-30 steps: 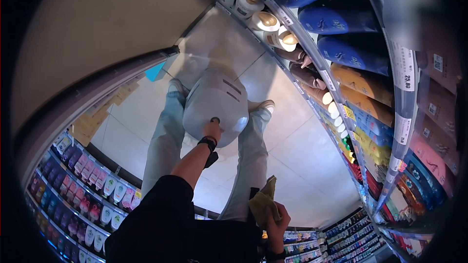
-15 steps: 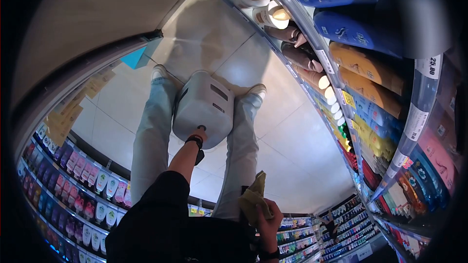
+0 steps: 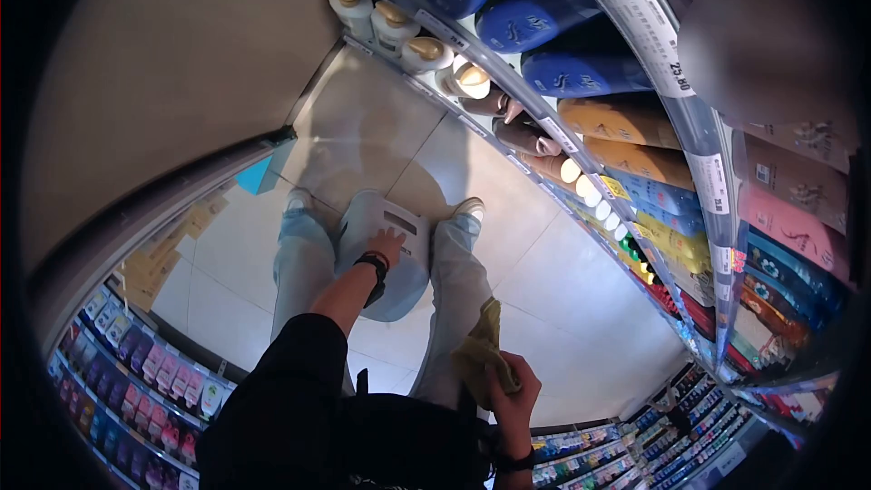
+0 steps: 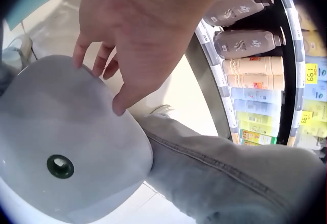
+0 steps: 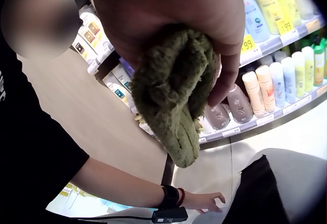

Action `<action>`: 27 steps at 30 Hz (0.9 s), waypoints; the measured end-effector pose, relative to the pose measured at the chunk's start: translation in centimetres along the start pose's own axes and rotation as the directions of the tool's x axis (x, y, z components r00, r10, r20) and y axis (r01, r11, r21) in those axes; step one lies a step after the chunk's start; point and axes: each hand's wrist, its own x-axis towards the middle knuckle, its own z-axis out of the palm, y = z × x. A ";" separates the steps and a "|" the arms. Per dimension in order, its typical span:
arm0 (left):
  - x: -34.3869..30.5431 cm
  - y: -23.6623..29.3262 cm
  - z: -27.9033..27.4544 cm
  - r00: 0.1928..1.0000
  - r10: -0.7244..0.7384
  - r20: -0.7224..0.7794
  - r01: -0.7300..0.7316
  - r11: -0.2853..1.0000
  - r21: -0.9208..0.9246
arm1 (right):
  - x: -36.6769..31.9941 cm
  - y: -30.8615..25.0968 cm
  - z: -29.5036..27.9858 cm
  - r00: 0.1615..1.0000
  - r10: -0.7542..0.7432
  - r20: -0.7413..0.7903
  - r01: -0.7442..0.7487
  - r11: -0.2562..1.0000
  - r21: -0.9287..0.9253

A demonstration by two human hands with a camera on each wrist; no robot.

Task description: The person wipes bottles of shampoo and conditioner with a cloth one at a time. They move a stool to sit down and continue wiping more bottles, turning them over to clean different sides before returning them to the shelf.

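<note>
A pale grey plastic stool (image 3: 386,295) stands on the floor between the person's legs, with dark slots (image 3: 406,220) in its side. In the left wrist view, its rounded seat (image 4: 92,132) has a dark-rimmed hole (image 4: 50,166). My left hand (image 3: 388,247) reaches over the stool, its fingers loosely bent and spread at the seat's edge, away from the hole. My right hand (image 3: 517,399), near the right thigh, grips a bunched green cloth (image 3: 475,358). From the right wrist, the folded cloth (image 5: 176,111) hangs below the palm, its end pointing down.
Shelves of bottles rise close on the right, with blue bottles (image 3: 581,74) and white pump bottles (image 3: 395,29) nearest. More stocked shelves (image 3: 145,381) curve along the left. A turquoise box (image 3: 256,177) sits by the panel's end at left. Pale tiles (image 3: 544,327) cover the floor.
My left hand has left the hole in the stool's seat and moved forward to the edge near the slots. The right hand still grips the cloth. The head view has shifted.
</note>
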 end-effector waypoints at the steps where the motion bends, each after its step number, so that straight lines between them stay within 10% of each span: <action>1: 0.8 -0.4 0.9 1.000 0.007 -0.013 -0.007 0.999 0.041 | 0.0 0.1 0.3 1.000 0.001 -0.016 -0.001 1.000 0.018; 11: 1.0 -5.2 2.7 0.996 0.036 -0.087 -0.026 0.994 0.110 | -0.3 -0.2 2.0 0.984 0.170 0.053 -0.177 0.964 0.196; 15: 3.7 -4.7 1.7 0.993 0.029 0.118 -0.044 0.991 0.129 | 1.5 0.3 1.8 0.988 0.121 0.091 -0.141 0.955 0.261; 18: 9.1 -3.9 0.3 0.936 0.281 0.210 -0.316 0.936 0.156 | 5.0 0.6 2.3 0.993 0.041 0.109 -0.070 0.958 0.278; 23: 8.2 3.7 -12.5 0.774 0.592 0.224 -0.606 0.796 -0.011 | 8.8 3.9 1.2 0.989 -0.001 0.148 -0.025 0.984 0.175; 27: 0.4 6.9 -20.3 0.743 0.661 0.104 -0.667 0.744 0.033 | 8.5 8.6 -0.9 0.934 -0.090 0.347 -0.075 0.897 0.436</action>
